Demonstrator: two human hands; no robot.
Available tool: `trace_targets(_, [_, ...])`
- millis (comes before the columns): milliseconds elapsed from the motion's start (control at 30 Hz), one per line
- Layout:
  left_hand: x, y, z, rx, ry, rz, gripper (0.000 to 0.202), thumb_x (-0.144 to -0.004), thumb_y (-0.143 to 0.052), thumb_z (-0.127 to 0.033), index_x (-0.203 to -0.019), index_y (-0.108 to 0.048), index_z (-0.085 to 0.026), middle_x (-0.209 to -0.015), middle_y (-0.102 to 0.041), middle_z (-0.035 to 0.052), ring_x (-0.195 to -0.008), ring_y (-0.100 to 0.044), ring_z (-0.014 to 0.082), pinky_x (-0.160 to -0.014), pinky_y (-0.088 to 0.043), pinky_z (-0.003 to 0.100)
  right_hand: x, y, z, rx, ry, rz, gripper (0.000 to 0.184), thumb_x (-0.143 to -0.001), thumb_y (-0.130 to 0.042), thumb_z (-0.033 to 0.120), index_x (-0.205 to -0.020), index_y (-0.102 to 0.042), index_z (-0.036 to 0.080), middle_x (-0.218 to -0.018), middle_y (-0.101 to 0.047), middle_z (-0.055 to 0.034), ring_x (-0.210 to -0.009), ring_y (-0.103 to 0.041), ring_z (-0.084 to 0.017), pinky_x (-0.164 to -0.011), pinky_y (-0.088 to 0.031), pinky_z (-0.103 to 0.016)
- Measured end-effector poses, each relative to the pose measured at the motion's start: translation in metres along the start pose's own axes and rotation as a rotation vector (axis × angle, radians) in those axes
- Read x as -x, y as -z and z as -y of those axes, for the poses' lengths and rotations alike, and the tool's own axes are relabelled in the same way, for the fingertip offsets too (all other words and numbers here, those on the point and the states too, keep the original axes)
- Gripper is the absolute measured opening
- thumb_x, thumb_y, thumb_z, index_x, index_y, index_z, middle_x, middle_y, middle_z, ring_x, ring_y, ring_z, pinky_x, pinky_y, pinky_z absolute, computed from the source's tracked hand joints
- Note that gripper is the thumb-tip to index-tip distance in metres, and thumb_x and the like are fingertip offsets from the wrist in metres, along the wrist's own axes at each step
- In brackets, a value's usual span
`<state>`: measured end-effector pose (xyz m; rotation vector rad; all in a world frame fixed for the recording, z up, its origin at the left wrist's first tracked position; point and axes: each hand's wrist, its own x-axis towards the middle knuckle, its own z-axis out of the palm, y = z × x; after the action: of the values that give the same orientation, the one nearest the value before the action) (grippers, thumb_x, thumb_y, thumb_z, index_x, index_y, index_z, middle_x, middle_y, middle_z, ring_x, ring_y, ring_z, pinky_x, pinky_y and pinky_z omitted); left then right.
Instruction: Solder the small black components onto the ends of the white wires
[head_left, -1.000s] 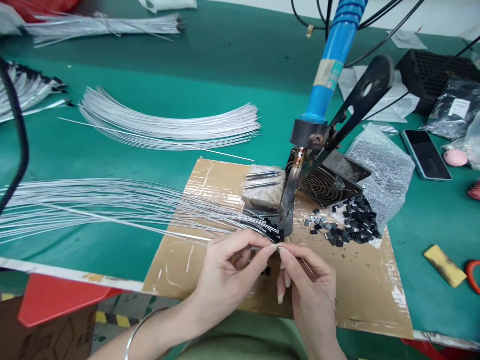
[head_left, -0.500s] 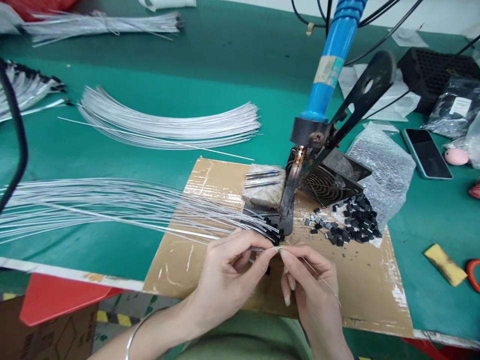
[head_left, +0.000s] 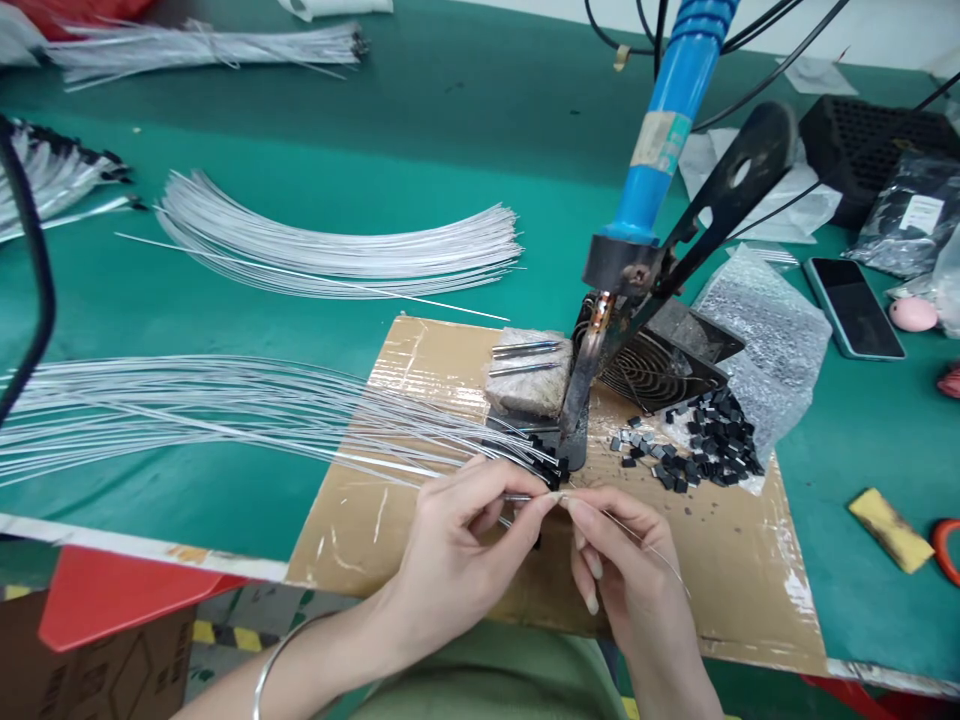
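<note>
My left hand (head_left: 480,545) is closed, its thumb and forefinger pinching the end of a thin grey cable (head_left: 516,497). Fingertip to fingertip beside it, my right hand (head_left: 622,550) pinches a thin silvery wire (head_left: 660,556), which trails back over the hand in a curve. What lies exactly between the fingertips is too small to make out. Just beyond the hands, the black ends (head_left: 551,465) of a spread of grey cables (head_left: 247,400) lie under the tip of a blue-handled soldering iron (head_left: 641,190), clamped slanting downward in a black stand (head_left: 727,190).
Brown cardboard (head_left: 360,540) covers the bench front. On it are a stone-like block (head_left: 525,390) with metal bits, a round-grilled fan (head_left: 652,370) and loose black pieces (head_left: 716,440). A white cable bundle (head_left: 337,250) lies behind; a phone (head_left: 855,308) and yellow sponge (head_left: 890,528) are rightward.
My right hand has shifted slightly to the right, the thin wire moving with it. My left hand stays nearly in place, still pinching.
</note>
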<state>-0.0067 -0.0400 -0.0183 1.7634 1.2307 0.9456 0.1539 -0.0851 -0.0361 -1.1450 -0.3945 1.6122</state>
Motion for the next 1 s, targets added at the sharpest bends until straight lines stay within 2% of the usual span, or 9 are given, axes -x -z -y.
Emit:
trace_targets(233, [0.003, -0.007, 0.003, -0.008, -0.064, -0.101, 0.016, -0.092, -0.072, -0.008, -0.080, -0.076, -0.018, -0.056, -0.049, -0.0081, -0.049, -0.036, 0.0073, -0.047, -0.029, 0.021, 0.001, -0.008, -0.009, -0.054, 0.053, -0.070, 0.028, -0.080, -0.093, 0.046, -0.084, -0.087, 0.019, -0.052, -0.051, 0.0065, -0.036, -0.036, -0.004, -0.030, -0.031, -0.018])
trace_targets(400, [0.004, -0.009, 0.001, 0.025, -0.005, -0.111, 0.017, -0.093, -0.071, -0.010, -0.078, -0.075, -0.018, -0.056, -0.052, -0.0071, -0.049, -0.036, 0.0075, -0.046, -0.029, 0.021, 0.001, -0.012, -0.017, -0.062, 0.098, -0.107, 0.026, -0.081, -0.093, 0.045, -0.084, -0.087, 0.020, -0.053, -0.053, 0.0062, -0.036, -0.038, -0.005, -0.030, -0.033, -0.017])
trace_targets(500, [0.003, -0.009, 0.001, 0.074, 0.052, -0.093, 0.017, -0.093, -0.070, -0.012, -0.078, -0.076, -0.018, -0.056, -0.053, -0.0071, -0.048, -0.036, 0.0072, -0.046, -0.028, 0.021, 0.003, -0.006, -0.016, 0.023, 0.110, -0.086, 0.028, -0.087, -0.088, 0.049, -0.091, -0.088, 0.021, -0.060, -0.061, 0.0033, -0.038, -0.046, -0.007, -0.030, -0.039, -0.018])
trace_targets(600, [0.001, -0.007, 0.001, 0.105, 0.121, -0.075, 0.018, -0.093, -0.070, -0.016, -0.076, -0.076, -0.017, -0.054, -0.052, -0.0066, -0.049, -0.035, 0.0077, -0.045, -0.028, 0.021, 0.004, 0.007, -0.007, 0.274, 0.252, -0.153, 0.027, -0.093, -0.082, 0.050, -0.099, -0.089, 0.024, -0.074, -0.072, -0.0006, -0.045, -0.059, -0.010, -0.038, -0.050, -0.022])
trace_targets(700, [0.000, -0.007, 0.002, 0.136, 0.194, -0.050, 0.019, -0.092, -0.070, -0.021, -0.074, -0.076, -0.016, -0.051, -0.050, -0.0058, -0.048, -0.034, 0.0086, -0.045, -0.026, 0.022, 0.000, 0.025, 0.006, 0.784, 0.582, -0.460, 0.023, -0.096, -0.080, 0.044, -0.095, -0.087, 0.022, -0.081, -0.076, -0.0028, -0.054, -0.065, -0.012, -0.050, -0.056, -0.024])
trace_targets(733, [0.000, -0.007, 0.001, 0.152, 0.217, -0.042, 0.019, -0.091, -0.070, -0.022, -0.075, -0.077, -0.016, -0.053, -0.054, -0.0045, -0.048, -0.035, 0.0089, -0.045, -0.027, 0.023, -0.002, 0.030, 0.009, 0.972, 0.672, -0.553, 0.026, -0.097, -0.079, 0.045, -0.094, -0.086, 0.020, -0.081, -0.076, -0.0035, -0.056, -0.065, -0.013, -0.054, -0.056, -0.026])
trace_targets(800, [0.000, -0.008, 0.001, 0.193, 0.251, -0.035, 0.016, -0.090, -0.071, -0.023, -0.078, -0.079, -0.016, -0.060, -0.065, -0.0005, -0.049, -0.037, 0.0091, -0.046, -0.030, 0.023, -0.008, 0.039, 0.013, 1.279, 0.783, -0.650, 0.035, -0.100, -0.074, 0.050, -0.093, -0.083, 0.017, -0.076, -0.073, -0.0033, -0.057, -0.065, -0.014, -0.059, -0.055, -0.028])
trace_targets(867, [-0.001, -0.008, 0.000, 0.225, 0.264, -0.025, 0.014, -0.089, -0.071, -0.023, -0.080, -0.080, -0.017, -0.066, -0.072, 0.0020, -0.049, -0.038, 0.0091, -0.047, -0.031, 0.023, -0.014, 0.044, 0.013, 1.430, 0.817, -0.663, 0.041, -0.103, -0.068, 0.053, -0.092, -0.080, 0.016, -0.073, -0.070, -0.0022, -0.057, -0.064, -0.015, -0.061, -0.053, -0.030])
trace_targets(1000, [-0.001, -0.007, -0.001, 0.225, 0.248, -0.017, 0.016, -0.090, -0.072, -0.024, -0.078, -0.081, -0.017, -0.058, -0.063, -0.0012, -0.048, -0.037, 0.0089, -0.046, -0.029, 0.022, -0.019, 0.043, 0.010, 1.397, 0.803, -0.588, 0.033, -0.105, -0.064, 0.046, -0.094, -0.078, 0.019, -0.076, -0.072, -0.0013, -0.061, -0.069, -0.015, -0.064, -0.055, -0.029])
